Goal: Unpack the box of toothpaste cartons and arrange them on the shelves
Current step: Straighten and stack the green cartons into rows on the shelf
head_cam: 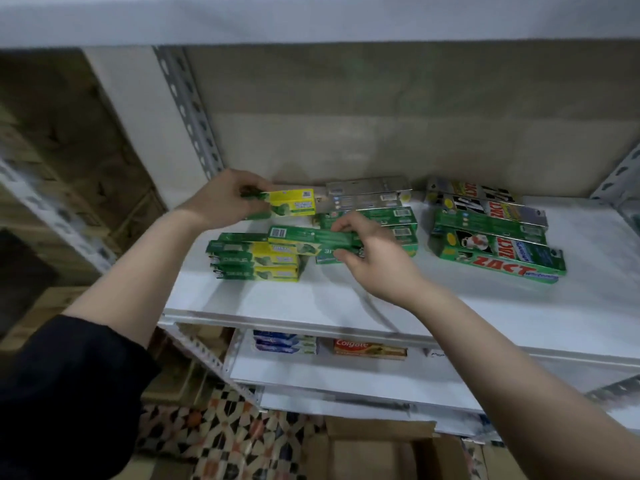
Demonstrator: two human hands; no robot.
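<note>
the left hand [221, 199] pinches the left end of a yellow-green carton [291, 202], held just above the shelf [311, 306] behind the left stack [256, 259]. the right hand [367, 249] grips the right end of a second carton [311, 239], whose long axis runs left to right, its left end over that stack. the stack lies straight below and left of the right hand, so that carton looks nearer to landing. the box [377, 448] sits open on the floor below.
</note>
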